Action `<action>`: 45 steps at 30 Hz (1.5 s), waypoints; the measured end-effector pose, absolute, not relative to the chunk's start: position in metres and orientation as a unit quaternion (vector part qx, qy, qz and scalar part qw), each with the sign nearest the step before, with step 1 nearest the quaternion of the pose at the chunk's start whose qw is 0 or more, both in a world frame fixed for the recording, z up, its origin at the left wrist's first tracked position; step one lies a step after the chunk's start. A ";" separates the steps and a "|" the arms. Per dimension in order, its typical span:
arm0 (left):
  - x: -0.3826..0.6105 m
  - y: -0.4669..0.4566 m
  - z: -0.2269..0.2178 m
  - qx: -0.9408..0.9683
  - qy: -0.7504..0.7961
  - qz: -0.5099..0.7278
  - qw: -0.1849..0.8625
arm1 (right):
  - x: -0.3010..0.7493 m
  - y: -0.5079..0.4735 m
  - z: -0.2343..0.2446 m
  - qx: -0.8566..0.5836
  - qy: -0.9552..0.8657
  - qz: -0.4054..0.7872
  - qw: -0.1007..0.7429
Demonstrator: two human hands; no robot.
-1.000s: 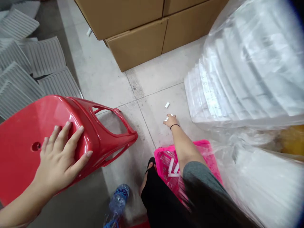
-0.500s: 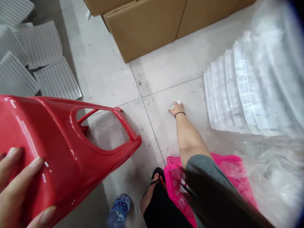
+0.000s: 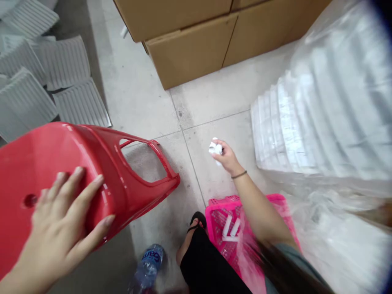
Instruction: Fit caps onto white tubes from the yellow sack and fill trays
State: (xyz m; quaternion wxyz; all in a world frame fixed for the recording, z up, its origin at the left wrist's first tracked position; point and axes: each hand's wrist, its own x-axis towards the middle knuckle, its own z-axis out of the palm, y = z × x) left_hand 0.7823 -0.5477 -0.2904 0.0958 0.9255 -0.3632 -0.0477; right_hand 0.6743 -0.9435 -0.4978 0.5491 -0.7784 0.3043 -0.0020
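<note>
My left hand [image 3: 65,218] lies flat on the seat of a glossy red plastic stool [image 3: 119,173], fingers spread over its rounded front edge. A round hole shows in the seat beside the fingers. My right hand [image 3: 228,157] is raised above the floor, its fingers closed around small white pieces [image 3: 215,148]; their exact kind I cannot make out. Below my right forearm stands a pink plastic basket [image 3: 211,218]. Several short white tube-like pieces [image 3: 231,238] lie inside it, and clear plastic film covers part of it.
Cardboard boxes [image 3: 190,57] stand ahead on the concrete floor. On the right is a tall stack of white sheets in clear plastic [image 3: 281,126]. Ribbed white sheets [image 3: 82,102] are spread at the far left. A water bottle [image 3: 150,261] stands near my foot [image 3: 197,222].
My right hand has come up from the floor, the white pieces in its fingers. My left hand has gone from the stool's edge to lying farther over the seat. More of the basket's inside shows.
</note>
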 end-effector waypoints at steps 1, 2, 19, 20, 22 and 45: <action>0.782 -0.546 -0.291 0.925 -0.365 -0.045 0.093 | 0.661 -0.927 -0.466 -0.763 0.264 -0.020 0.590; 0.781 -0.545 -0.292 0.925 -0.367 -0.042 0.093 | 0.648 -0.910 -0.432 -0.715 0.209 -0.043 0.666; 0.544 -0.432 0.053 0.720 -0.301 -0.086 0.619 | 0.530 -0.636 -0.005 -0.644 -0.308 0.039 0.699; 0.527 -0.405 0.068 0.757 -0.291 -0.062 0.582 | 0.528 -0.614 0.008 -0.644 -0.349 0.048 0.679; 0.489 -0.352 0.091 0.817 -0.262 -0.012 0.514 | 0.519 -0.568 0.031 -0.627 -0.408 0.085 0.658; 0.096 -0.133 0.071 0.333 0.108 0.390 0.852 | 0.273 -0.199 0.086 -0.242 -0.447 0.634 0.583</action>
